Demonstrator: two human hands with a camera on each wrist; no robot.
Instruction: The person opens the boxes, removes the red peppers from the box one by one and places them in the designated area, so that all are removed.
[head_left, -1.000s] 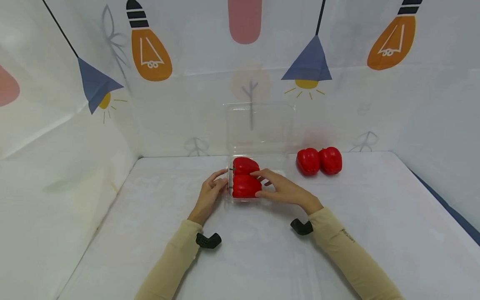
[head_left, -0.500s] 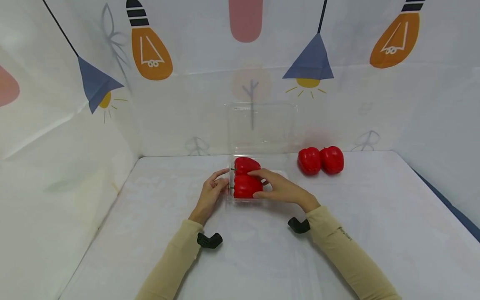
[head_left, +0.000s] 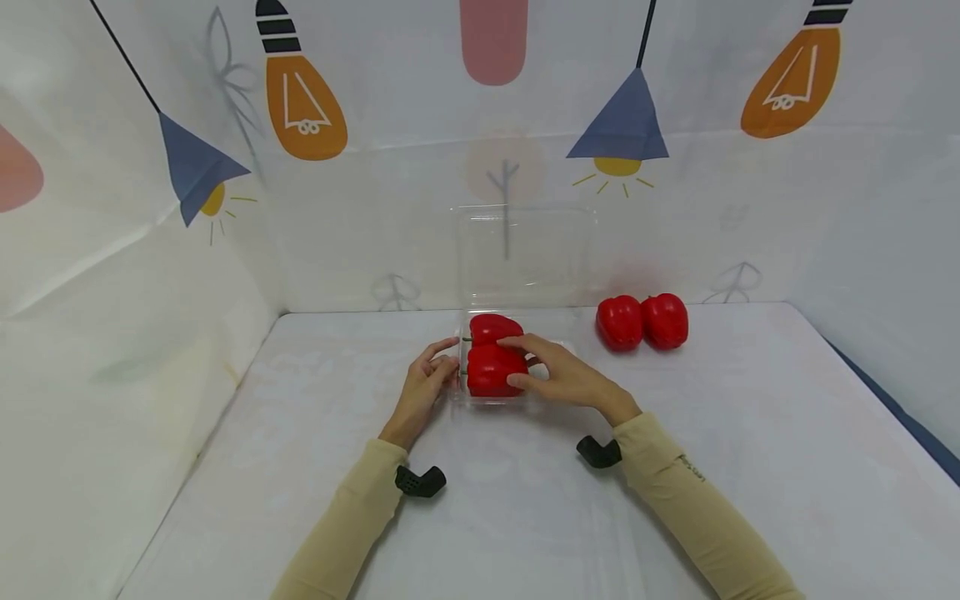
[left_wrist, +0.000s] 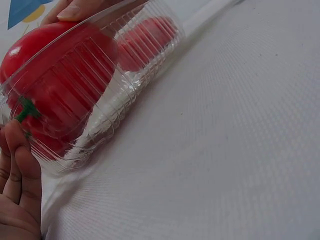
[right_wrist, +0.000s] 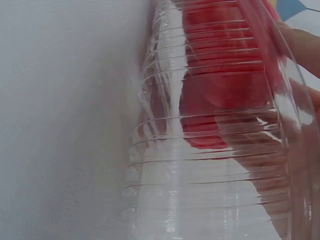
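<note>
A clear plastic box [head_left: 491,402] with a ribbed wall holds two red bell peppers, their green stems pointing left. The rear pepper [head_left: 491,327] lies against the near pepper [head_left: 491,372]. My right hand [head_left: 566,375] grips the near pepper from the right, thumb at the front and fingers over its back. Through the box wall in the right wrist view, part of that hand shows beside red pepper [right_wrist: 222,95]. My left hand [head_left: 422,383] holds the box's left edge. In the left wrist view its fingertips [left_wrist: 14,131] meet the rim near a green stem [left_wrist: 27,108].
The box's clear lid [head_left: 525,258] stands raised at the back, before the printed backdrop [head_left: 360,225]. Two more red bell peppers [head_left: 619,323] sit side by side on the white table [head_left: 525,517], right of the box.
My right thumb has moved slightly up along the near pepper, and the fingers now lie further over it. The near pepper has shifted slightly. My left hand stays at the box edge.
</note>
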